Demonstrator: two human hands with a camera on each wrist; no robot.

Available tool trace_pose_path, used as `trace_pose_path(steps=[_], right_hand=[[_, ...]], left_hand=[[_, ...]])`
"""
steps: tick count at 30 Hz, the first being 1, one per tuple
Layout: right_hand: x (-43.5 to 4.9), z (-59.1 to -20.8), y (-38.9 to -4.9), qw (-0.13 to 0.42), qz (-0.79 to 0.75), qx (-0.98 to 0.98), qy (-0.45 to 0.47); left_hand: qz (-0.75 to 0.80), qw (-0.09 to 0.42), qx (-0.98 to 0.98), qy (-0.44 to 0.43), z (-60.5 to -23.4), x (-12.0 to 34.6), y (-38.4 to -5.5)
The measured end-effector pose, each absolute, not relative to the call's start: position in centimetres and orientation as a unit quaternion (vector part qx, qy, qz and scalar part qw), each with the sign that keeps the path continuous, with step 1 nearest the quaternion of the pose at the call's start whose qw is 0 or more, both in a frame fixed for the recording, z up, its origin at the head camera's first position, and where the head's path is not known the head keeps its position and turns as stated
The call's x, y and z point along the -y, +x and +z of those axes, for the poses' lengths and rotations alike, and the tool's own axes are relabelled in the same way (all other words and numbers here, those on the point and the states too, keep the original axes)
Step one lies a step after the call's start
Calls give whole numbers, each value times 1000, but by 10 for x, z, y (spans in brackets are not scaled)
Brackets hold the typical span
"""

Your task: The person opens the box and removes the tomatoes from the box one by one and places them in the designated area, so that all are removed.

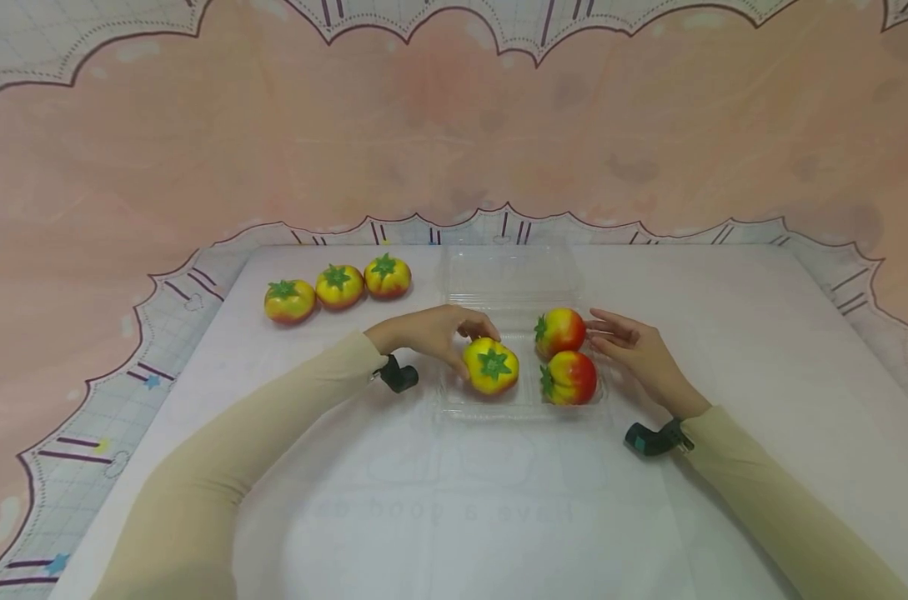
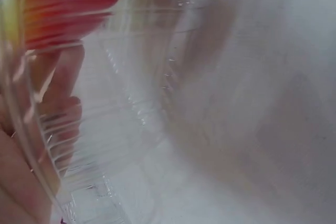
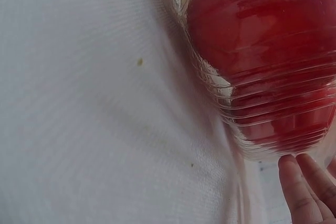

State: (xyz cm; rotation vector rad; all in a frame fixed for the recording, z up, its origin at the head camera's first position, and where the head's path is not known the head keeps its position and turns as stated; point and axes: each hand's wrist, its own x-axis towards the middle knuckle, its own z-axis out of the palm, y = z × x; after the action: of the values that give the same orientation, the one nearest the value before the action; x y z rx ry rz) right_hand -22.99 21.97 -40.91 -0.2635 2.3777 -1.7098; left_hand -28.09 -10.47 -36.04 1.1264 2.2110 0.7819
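Observation:
My left hand [image 1: 442, 333] pinches a yellow tomato [image 1: 491, 367] with a green star-shaped top, at the left side of a clear plastic clamshell box [image 1: 524, 410]. In the left wrist view, fingers [image 2: 65, 77] and a red underside of a tomato [image 2: 68, 9] show through the clear plastic. Two red-yellow tomatoes lie tipped on their sides in the right half of the box, a rear one [image 1: 562, 332] and a front one [image 1: 571, 377]. My right hand [image 1: 637, 354] is beside the box's right wall, fingers extended. Its fingertips [image 3: 289, 169] are at the plastic, with red fruit behind it.
Three more tomatoes stand in a slanting row at the back left: left [image 1: 290, 302], middle [image 1: 339, 287] and right [image 1: 388, 277]. The box's clear lid [image 1: 509, 275] lies folded back behind it. A white cloth [image 1: 393, 500] covers the table.

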Motion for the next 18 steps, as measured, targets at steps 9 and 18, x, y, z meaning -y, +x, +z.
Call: trace_pose_path(steps=[9,18], right_hand=[[-220,-410,-230,99,-592,-794,-95],[-220,-411,-231,104,-592,-794,-89]], left_hand=[[262,252,-835,414,-364,103,-279],[252,249,-844,402,-365,104,-279]])
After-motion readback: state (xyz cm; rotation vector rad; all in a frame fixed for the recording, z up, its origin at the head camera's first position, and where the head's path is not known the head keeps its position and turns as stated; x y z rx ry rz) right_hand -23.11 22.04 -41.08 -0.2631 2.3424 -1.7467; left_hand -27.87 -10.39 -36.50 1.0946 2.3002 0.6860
